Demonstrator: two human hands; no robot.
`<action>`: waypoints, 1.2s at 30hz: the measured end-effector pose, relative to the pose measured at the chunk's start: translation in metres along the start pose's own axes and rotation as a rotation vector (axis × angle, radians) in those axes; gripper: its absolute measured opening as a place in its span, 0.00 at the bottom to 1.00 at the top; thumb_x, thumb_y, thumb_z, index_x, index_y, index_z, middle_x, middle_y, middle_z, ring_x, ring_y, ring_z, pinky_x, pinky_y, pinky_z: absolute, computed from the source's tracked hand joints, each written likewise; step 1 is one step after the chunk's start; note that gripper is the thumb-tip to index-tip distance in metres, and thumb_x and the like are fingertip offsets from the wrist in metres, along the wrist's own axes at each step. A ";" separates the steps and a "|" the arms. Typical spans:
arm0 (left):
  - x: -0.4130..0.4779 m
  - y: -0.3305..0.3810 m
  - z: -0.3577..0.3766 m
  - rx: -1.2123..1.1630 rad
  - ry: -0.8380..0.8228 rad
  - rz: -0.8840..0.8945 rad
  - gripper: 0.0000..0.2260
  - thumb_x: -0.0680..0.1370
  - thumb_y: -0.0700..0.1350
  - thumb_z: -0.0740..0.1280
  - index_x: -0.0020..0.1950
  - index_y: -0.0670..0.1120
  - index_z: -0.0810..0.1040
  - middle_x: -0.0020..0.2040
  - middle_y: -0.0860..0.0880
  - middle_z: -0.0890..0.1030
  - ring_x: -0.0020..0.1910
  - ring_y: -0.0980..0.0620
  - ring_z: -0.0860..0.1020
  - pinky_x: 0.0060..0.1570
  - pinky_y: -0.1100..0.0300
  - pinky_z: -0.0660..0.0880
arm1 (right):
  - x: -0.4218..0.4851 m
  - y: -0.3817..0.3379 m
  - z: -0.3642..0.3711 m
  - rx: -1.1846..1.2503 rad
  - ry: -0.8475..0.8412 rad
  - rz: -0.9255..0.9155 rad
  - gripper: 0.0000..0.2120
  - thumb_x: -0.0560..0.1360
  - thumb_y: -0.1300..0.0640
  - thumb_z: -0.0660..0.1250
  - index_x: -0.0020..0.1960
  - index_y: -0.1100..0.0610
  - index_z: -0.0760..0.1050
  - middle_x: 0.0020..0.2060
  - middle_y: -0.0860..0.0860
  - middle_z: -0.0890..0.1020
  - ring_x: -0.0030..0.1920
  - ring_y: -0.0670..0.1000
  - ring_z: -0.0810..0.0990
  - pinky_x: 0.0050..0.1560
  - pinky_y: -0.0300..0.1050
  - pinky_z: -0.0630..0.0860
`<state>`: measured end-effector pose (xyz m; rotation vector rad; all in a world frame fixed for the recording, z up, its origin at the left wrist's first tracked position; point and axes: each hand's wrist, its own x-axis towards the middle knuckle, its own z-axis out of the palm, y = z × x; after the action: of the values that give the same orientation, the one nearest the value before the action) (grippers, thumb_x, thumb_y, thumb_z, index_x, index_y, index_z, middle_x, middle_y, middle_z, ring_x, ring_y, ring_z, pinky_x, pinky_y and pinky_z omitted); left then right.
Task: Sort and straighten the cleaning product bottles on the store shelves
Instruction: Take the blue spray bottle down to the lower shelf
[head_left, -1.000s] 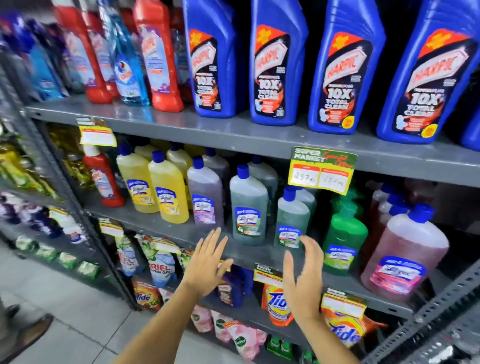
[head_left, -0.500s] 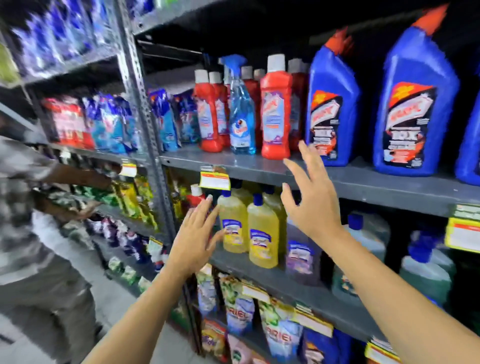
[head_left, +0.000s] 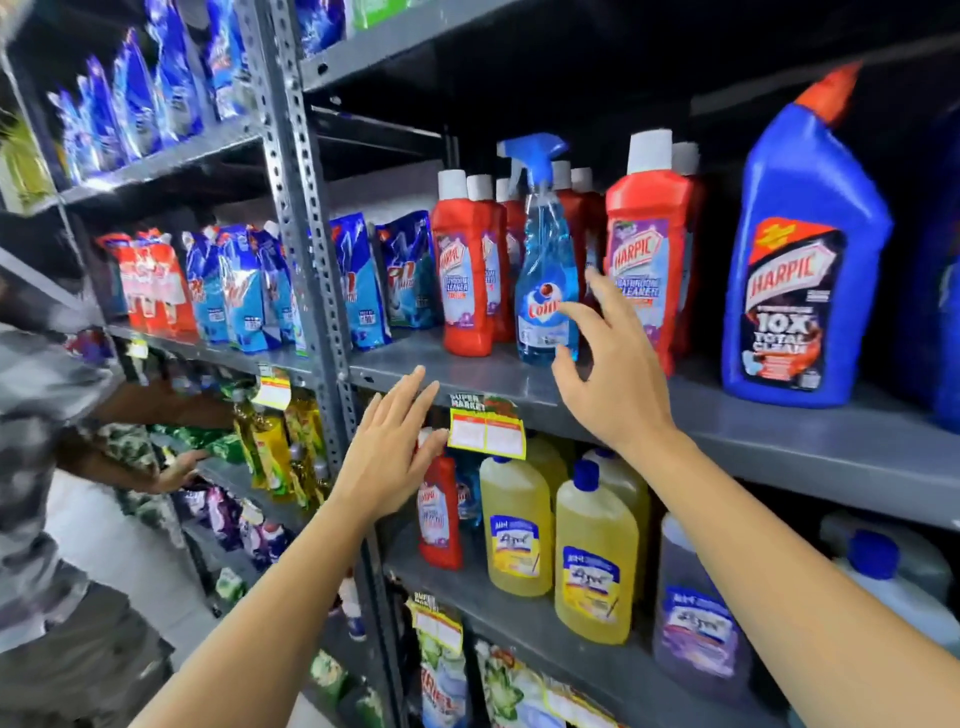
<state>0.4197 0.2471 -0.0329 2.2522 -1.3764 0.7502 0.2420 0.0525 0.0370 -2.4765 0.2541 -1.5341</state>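
Note:
On the grey upper shelf (head_left: 519, 382) stands a blue spray bottle (head_left: 543, 260) among red Harpic bottles (head_left: 465, 280), with another red one (head_left: 647, 244) to its right and a big blue Harpic bottle (head_left: 795, 260) beyond. My right hand (head_left: 610, 374) is open, fingers spread, its fingertips right at the spray bottle's lower right side. My left hand (head_left: 387, 457) is open below the shelf edge, in front of a small red bottle (head_left: 439, 519). Yellow bottles (head_left: 595, 561) and a purple bottle (head_left: 696, 618) stand on the shelf below.
A perforated grey upright (head_left: 306, 218) divides the shelving. Detergent pouches (head_left: 234, 291) fill the left bay. A yellow price tag (head_left: 485, 431) hangs under the shelf edge. Another person (head_left: 47, 467) at the left reaches into the lower left shelf.
My view has swung up and left from the lower shelf. Both hands rose; my right hand went from the shelf edge to the blue spray bottle, my left hand to the price tag.

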 end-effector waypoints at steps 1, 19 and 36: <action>0.008 -0.005 0.003 -0.003 -0.001 0.014 0.26 0.82 0.57 0.54 0.77 0.45 0.58 0.79 0.47 0.54 0.77 0.47 0.53 0.74 0.42 0.56 | 0.006 0.001 0.005 0.010 -0.023 0.001 0.22 0.75 0.60 0.66 0.68 0.60 0.73 0.77 0.56 0.63 0.77 0.57 0.61 0.71 0.47 0.62; 0.073 -0.074 0.045 -0.093 0.171 0.219 0.23 0.80 0.57 0.54 0.65 0.43 0.76 0.63 0.44 0.79 0.63 0.44 0.75 0.61 0.49 0.68 | 0.102 0.017 0.079 -0.222 0.014 0.432 0.42 0.74 0.50 0.70 0.78 0.57 0.49 0.69 0.58 0.68 0.61 0.63 0.75 0.49 0.51 0.69; 0.075 -0.084 0.066 -0.266 0.350 0.279 0.18 0.80 0.55 0.60 0.61 0.44 0.78 0.58 0.45 0.81 0.56 0.45 0.76 0.60 0.50 0.65 | 0.092 -0.002 0.090 -0.173 0.150 0.572 0.41 0.61 0.58 0.82 0.66 0.56 0.61 0.52 0.49 0.76 0.49 0.51 0.75 0.47 0.45 0.72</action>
<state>0.5385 0.1938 -0.0422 1.6545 -1.5247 0.9369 0.3632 0.0392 0.0777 -2.1249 1.0542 -1.4795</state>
